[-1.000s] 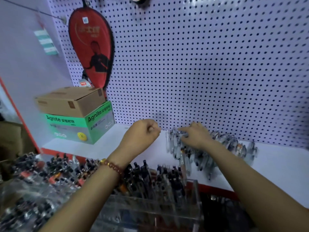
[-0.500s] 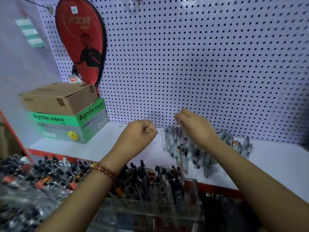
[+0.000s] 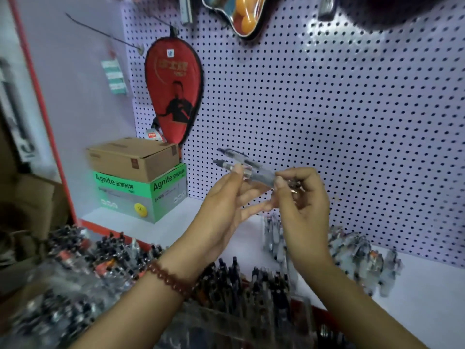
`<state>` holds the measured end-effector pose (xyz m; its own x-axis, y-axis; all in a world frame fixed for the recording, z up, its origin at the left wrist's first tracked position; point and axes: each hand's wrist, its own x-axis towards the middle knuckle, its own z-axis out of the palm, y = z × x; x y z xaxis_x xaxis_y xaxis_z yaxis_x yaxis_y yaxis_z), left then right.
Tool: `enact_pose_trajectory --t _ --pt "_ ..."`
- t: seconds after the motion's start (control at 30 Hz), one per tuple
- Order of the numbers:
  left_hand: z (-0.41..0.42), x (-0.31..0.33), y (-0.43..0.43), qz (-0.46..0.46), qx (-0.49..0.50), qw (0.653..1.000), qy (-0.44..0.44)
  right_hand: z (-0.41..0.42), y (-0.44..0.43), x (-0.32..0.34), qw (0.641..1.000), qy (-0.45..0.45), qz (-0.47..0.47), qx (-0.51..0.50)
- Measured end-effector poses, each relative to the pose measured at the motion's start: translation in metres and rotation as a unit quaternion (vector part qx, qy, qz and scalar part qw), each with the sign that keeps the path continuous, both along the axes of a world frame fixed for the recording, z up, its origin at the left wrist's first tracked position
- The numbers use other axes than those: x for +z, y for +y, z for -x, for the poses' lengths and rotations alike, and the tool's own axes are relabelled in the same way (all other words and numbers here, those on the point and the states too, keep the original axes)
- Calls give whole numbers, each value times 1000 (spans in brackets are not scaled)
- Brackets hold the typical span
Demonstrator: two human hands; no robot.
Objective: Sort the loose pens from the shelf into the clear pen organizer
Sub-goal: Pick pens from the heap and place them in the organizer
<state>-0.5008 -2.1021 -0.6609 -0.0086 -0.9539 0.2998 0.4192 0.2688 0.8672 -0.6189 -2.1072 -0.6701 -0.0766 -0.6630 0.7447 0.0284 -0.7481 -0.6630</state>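
In the middle of the frame, both hands are raised in front of the pegboard (image 3: 352, 109) with a couple of held pens (image 3: 254, 171) between them. The right hand (image 3: 302, 197) has its thumb and curled fingers pinched round the lower right end of the held pens. The left hand (image 3: 221, 210) is spread loosely, fingers nearly straight, with only the thumb tip resting on the barrels near their upper left ends. The remaining loose pens (image 3: 352, 250) lie heaped on the white shelf (image 3: 427, 298) at the lower right, below the hands. The clear pen organizer (image 3: 226, 326) sits at the bottom centre, already crowded with upright dark-capped pens.

The step appears to be squaring the pens up before they are dropped in. To do it well, the person should level the ends against the left thumb so the barrels lie parallel, then tip them upright. The pens should then go into a gap between those already standing, not onto their caps. A loose pinch risks one slipping back to the shelf.
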Motion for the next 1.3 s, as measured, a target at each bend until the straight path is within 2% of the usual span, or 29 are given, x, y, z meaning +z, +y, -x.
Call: enact_pose_trajectory --t 0.03,0.1,0.23,0.37,0.47,0.6,0.7,0.77,0.9,0.97,1.1,1.23,1.3 --pt "-4 3 5 4 14 999 41 -7 7 -1 999 -1 -21 30" --pt "-14 9 13 9 46 996 70 -19 21 -5 996 23 -50 66" --pt "-38 8 32 53 100 994 13 -40 35 -20 980 126 -127 89" --pt "-63 -7 60 74 150 985 -52 -53 51 -35 948 296 -69 93" --pt "-80 -19 81 62 185 978 -70 -64 62 -43 925 364 -54 95" --pt "-97 -40 106 74 227 959 -151 -79 78 -53 898 431 -26 88" --pt "-110 -58 121 42 219 964 -144 -88 85 -52 912 395 -49 98" --pt "-118 -69 132 9 193 969 -154 -95 88 -51 925 327 -104 164" --pt "-127 -86 150 -48 188 956 -221 -112 98 -58 883 274 -203 324" --pt "-129 -93 156 -63 173 956 -231 -124 105 -68 875 251 -214 354" --pt "-131 -99 162 -73 151 966 -197 -143 110 -86 893 234 -208 324" --pt "-149 -101 160 -94 176 953 -227 -153 106 -88 913 224 -188 284" --pt "-165 -102 159 -83 226 939 -245 -154 102 -83 933 241 -144 225"
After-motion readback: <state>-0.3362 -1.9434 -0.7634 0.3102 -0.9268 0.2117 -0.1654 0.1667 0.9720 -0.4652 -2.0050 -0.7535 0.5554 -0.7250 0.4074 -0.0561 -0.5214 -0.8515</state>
